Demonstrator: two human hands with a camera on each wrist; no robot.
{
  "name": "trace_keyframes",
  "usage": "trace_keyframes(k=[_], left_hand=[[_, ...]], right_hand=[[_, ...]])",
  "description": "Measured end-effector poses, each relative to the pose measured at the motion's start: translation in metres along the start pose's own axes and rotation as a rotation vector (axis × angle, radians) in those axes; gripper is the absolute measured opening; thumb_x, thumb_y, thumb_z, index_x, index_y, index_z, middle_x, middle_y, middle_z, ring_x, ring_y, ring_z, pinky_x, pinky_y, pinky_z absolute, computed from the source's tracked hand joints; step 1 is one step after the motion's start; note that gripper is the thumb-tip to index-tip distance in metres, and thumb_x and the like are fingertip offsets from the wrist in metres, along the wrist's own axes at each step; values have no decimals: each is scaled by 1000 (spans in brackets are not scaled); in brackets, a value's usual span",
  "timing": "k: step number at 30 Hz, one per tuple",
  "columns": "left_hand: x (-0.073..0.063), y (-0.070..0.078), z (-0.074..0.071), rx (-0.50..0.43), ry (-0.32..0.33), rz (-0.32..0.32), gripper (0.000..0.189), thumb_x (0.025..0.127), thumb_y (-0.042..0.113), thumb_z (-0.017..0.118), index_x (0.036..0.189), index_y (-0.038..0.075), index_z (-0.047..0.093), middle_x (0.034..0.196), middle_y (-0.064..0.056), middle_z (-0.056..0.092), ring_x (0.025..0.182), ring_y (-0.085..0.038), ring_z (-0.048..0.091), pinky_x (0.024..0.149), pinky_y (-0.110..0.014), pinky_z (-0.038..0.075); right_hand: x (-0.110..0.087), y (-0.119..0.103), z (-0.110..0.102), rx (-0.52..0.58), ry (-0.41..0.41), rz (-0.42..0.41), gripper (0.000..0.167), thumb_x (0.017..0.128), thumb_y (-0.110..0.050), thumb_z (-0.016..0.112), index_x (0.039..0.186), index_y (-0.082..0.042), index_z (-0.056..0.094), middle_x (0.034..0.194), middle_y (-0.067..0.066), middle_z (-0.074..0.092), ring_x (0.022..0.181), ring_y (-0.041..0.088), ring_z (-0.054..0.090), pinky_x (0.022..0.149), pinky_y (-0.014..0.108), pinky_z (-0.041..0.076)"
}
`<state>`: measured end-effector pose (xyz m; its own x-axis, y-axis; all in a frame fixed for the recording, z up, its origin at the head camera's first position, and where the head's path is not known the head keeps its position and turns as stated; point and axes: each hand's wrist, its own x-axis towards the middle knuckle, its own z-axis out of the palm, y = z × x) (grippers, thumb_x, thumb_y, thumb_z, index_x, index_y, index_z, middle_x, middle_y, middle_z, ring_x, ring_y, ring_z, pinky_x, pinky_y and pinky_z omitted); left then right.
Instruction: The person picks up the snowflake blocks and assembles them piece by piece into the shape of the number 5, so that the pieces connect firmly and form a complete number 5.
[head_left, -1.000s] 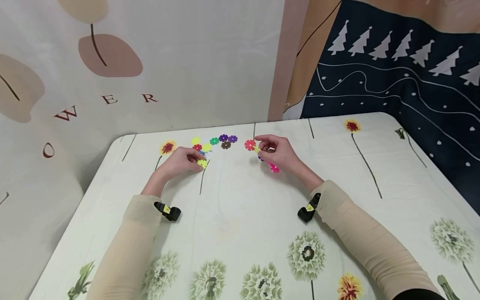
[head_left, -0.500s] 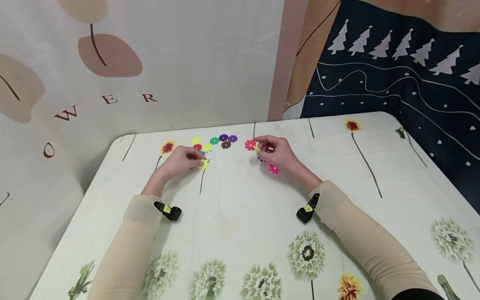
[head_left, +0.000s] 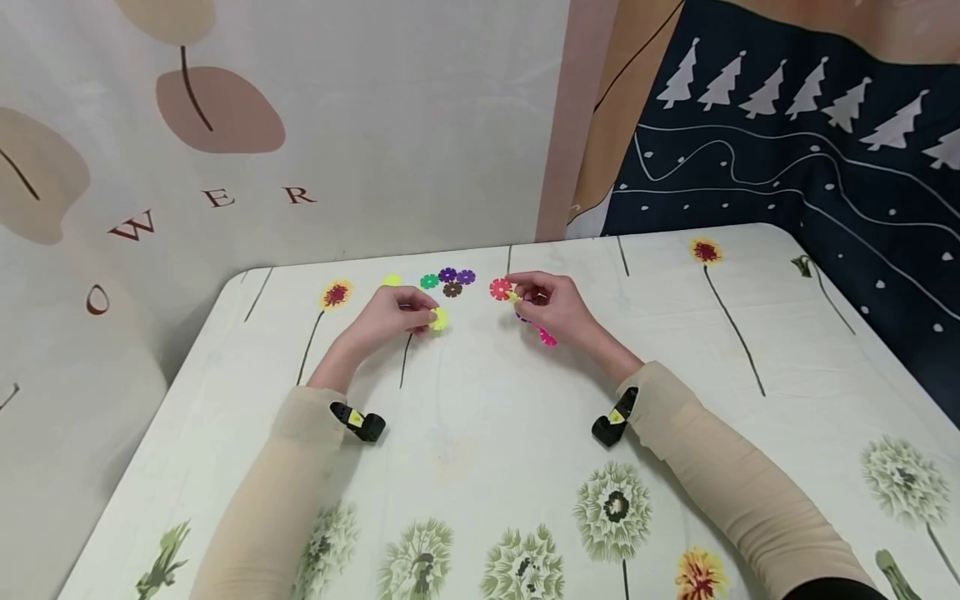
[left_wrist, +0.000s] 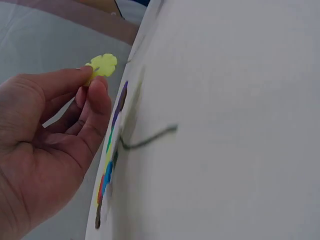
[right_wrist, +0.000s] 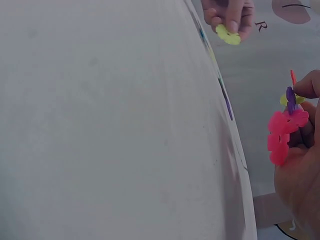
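Observation:
My left hand [head_left: 392,318] pinches a yellow flower-shaped plastic disc [left_wrist: 104,65] between thumb and fingertips, raised above the table. Opposite it, my right hand [head_left: 551,302] holds a small chain of joined flower-shaped discs. A red disc [head_left: 500,289] sticks out on the chain's left side, a purple disc [right_wrist: 290,100] and a yellow one lie by the fingertips, and pink discs [right_wrist: 279,137] hang below the palm. Part of the chain is hidden by the fingers. A gap separates the two hands.
Loose discs lie at the table's far side: a green disc [head_left: 429,282], purple discs [head_left: 466,277], a brown disc [head_left: 452,290] and a yellow disc [head_left: 392,281]. Others are hidden behind the left hand. A flower-print cloth [head_left: 480,417] covers the table, with a wall behind.
My left hand has lifted the yellow disc off the pile and carried it right, towards the right hand. The right hand and its chain have stayed almost still.

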<state>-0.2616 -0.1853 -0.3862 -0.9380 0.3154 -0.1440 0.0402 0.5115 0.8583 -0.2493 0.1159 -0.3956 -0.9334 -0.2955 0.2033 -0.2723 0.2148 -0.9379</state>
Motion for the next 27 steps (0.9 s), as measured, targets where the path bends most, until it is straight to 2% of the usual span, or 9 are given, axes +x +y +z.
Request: trace_keyframes(k=[7, 11, 19, 27], left_hand=[[3, 16, 15, -199, 8, 3, 22, 98, 8, 70, 116, -3, 66, 106, -19, 67, 85, -24, 68, 81, -34, 61], [4, 22, 22, -277, 3, 5, 21, 98, 6, 70, 116, -4, 64, 106, -19, 66, 85, -24, 68, 83, -35, 61], [7, 27, 35, -334, -19, 18, 18, 98, 3, 69, 113, -5, 63, 105, -23, 66, 83, -24, 69, 81, -36, 61], [9, 32, 40, -360, -19, 41, 17, 98, 5, 69, 111, -4, 62, 101, -20, 65, 82, -25, 69, 81, -36, 61]], right_hand=[[0, 2, 3, -36, 23, -17, 38, 92, 1, 70, 129, 1, 68, 98, 13, 63, 88, 24, 55, 73, 21, 47], [1, 2, 4, -53, 43, -11, 37, 92, -3, 74, 129, 0, 69, 97, 11, 63, 87, 23, 56, 71, 21, 48], [2, 3, 8, -54, 72, 20, 39, 90, -7, 79, 128, -3, 70, 96, 10, 64, 85, 24, 57, 68, 21, 49], [3, 4, 10, -60, 114, 20, 39, 89, -7, 80, 126, -3, 71, 93, 11, 63, 83, 24, 57, 68, 21, 49]])
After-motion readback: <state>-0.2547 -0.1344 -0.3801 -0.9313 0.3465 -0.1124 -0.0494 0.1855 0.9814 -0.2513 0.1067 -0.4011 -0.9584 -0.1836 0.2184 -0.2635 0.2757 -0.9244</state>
